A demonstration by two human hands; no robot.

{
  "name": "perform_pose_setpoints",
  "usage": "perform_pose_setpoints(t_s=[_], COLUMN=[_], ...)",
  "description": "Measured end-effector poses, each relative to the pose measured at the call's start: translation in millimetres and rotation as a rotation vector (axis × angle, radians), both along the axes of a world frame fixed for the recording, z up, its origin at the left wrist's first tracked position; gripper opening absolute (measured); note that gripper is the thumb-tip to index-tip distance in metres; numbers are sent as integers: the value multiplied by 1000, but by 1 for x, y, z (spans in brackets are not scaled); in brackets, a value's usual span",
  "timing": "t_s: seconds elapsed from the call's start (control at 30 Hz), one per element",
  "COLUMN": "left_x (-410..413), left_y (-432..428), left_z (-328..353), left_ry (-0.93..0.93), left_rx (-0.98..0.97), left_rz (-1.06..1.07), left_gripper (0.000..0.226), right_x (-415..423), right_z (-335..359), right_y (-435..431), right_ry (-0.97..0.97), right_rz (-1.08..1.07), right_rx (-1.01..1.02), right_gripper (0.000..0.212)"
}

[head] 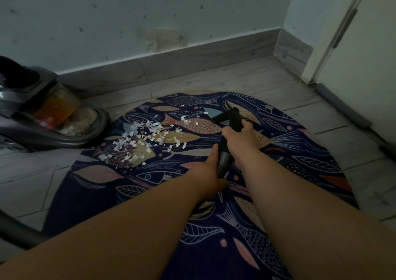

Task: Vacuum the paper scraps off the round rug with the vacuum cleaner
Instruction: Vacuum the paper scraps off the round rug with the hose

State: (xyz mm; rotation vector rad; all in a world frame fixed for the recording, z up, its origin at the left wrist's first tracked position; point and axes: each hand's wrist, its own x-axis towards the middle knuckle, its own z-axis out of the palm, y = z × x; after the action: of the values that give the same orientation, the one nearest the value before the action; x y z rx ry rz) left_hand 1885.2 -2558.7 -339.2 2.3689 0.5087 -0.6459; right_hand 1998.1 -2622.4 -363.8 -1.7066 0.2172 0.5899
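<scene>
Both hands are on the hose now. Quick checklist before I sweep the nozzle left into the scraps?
1. Right hand on nozzle: ok.
2. Left hand on hose: ok.
3. Scraps still on rug, left of nozzle: not ok, uncleared.
4. Path from nozzle to scraps clear: ok.
5. Vacuum running: cannot tell.
6. Nozzle mouth facing scraps: cannot tell.

Rug [267, 247] looks like matt printed fabric, scraps [137, 142] are thin white paper, hose [222, 162] is ribbed black plastic, vacuum body [64, 134] glossy grey plastic, floor [246, 76] matt wood-look tile.
</scene>
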Motion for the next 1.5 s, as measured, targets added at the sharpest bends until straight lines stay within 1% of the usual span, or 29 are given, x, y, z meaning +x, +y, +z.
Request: perform_pose_setpoints(t_s=[0.27, 0.43, 0.5, 0.67, 0.83, 0.97, 1.23, 1.5], left_x=[-18, -28, -29, -24, -5, 4, 17, 10], left_y=[18, 28, 29, 25, 17, 16, 30, 38], left_z=[3, 3, 3, -2, -1, -3, -10, -12], left_ry=[-10, -30, -39, -57, -70, -79, -77, -81], left_rx=[7, 14, 21, -2, 8, 7, -18, -45], left_rz=[83, 104, 96, 81, 25, 11, 55, 97], left_gripper=[99, 100, 100, 99, 96, 96, 98, 97], right_x=[-11, -21, -23, -16, -1, 7, 19, 12], right_z=[3, 4, 3, 2, 1, 0, -4, -4], right_y=[26, 42, 43, 34, 23, 22, 36, 46], right_ry=[54, 60, 66, 34, 1, -3, 7, -15], right_rz=[106, 146, 138, 68, -10, -22, -6, 13], right_rx=[61, 96, 97, 38, 24, 21, 39, 19], right_gripper=[72, 78, 78, 65, 70, 71, 72, 70])
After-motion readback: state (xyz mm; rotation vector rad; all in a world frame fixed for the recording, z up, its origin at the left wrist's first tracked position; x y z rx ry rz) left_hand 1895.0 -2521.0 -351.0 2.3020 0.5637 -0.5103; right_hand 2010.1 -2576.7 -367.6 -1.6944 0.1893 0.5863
